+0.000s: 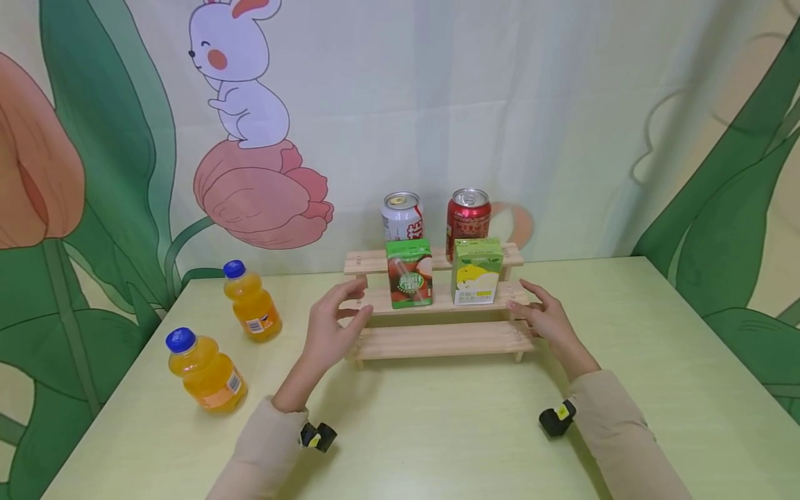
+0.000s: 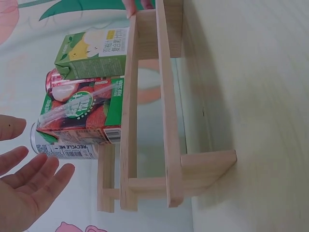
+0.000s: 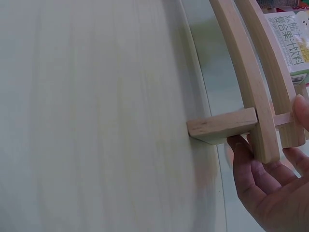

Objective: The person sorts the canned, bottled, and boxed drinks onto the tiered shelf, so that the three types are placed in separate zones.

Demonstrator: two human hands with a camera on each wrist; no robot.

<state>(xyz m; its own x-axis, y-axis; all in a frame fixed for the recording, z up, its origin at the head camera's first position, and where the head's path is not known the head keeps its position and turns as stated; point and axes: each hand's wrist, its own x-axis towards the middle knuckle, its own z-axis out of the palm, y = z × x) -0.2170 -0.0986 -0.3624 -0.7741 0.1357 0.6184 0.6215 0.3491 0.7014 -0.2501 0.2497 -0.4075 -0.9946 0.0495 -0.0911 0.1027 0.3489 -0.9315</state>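
A three-tier wooden rack [image 1: 437, 339] stands on the table. On its middle tier are a red-and-green juice box [image 1: 410, 273] and a green-and-white juice box [image 1: 478, 272], side by side. Behind them, a white can [image 1: 403, 214] and a red can [image 1: 468, 219] stand on the top tier. My left hand [image 1: 334, 323] is beside the rack's left end; the left wrist view shows its fingers [image 2: 57, 180] spread, apart from the wood. At the right end, my right hand [image 1: 550, 318] grips the middle tier, thumb [image 3: 301, 112] above and fingers underneath.
Two bottles of orange drink with blue caps stand left of the rack, one bottle [image 1: 253, 302] farther back and the other bottle [image 1: 209, 375] nearer. A printed curtain [image 1: 562, 125] hangs behind the table [image 1: 450, 444].
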